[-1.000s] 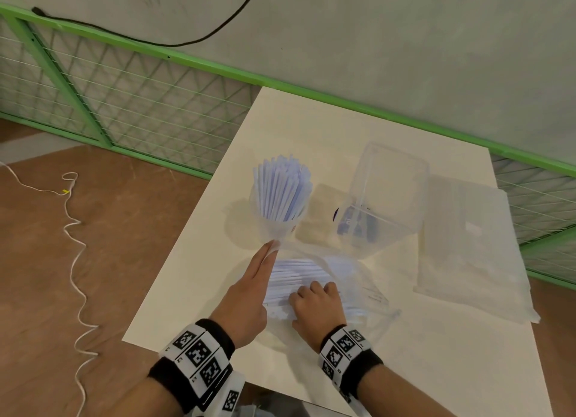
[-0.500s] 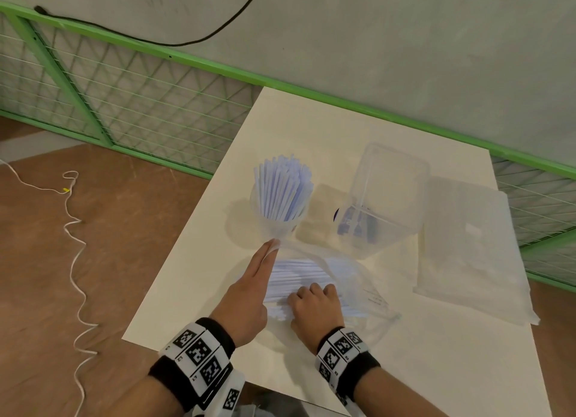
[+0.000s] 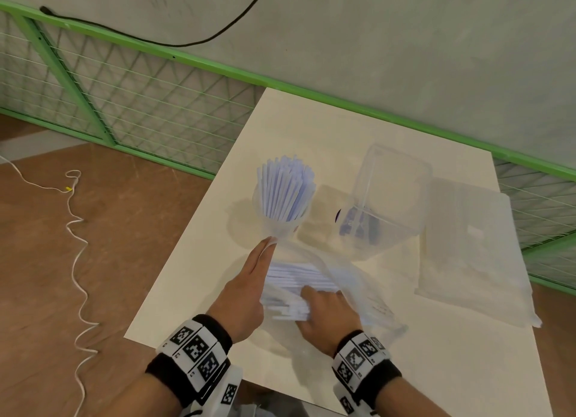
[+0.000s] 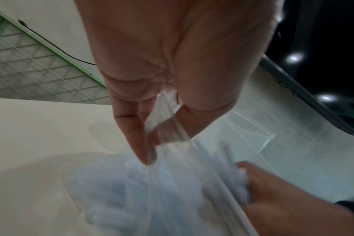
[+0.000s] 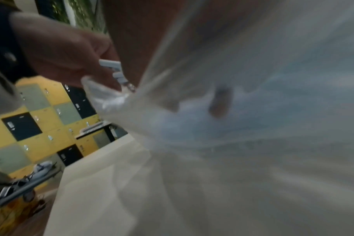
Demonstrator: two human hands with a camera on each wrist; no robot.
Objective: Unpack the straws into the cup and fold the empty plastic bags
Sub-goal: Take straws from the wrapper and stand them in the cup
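A clear cup (image 3: pixel 282 226) crammed with white straws (image 3: pixel 285 192) stands mid-table. Just in front of it lies a clear plastic bag (image 3: pixel 352 279) with a bundle of white straws (image 3: pixel 296 279) inside. My left hand (image 3: pixel 249 288) pinches the bag's open edge (image 4: pixel 168 126) between thumb and extended fingers, its fingertips beside the cup's base. My right hand (image 3: pixel 324 313) reaches into the bag and its curled fingers grip the bundle; straw ends stick out at the near left. The right wrist view is blurred and filled with bag film (image 5: pixel 243 119).
A clear square box (image 3: pixel 389 195) stands right of the cup, with a small bluish item inside. A flat pile of clear bags (image 3: pixel 473 254) lies at the table's right edge. The white table (image 3: pixel 311 129) meets a green mesh fence at the back. A white cord lies on the floor at left.
Both hands have stayed almost in place. The near ends of the straw bundle now fan out further from the bag under my right hand.
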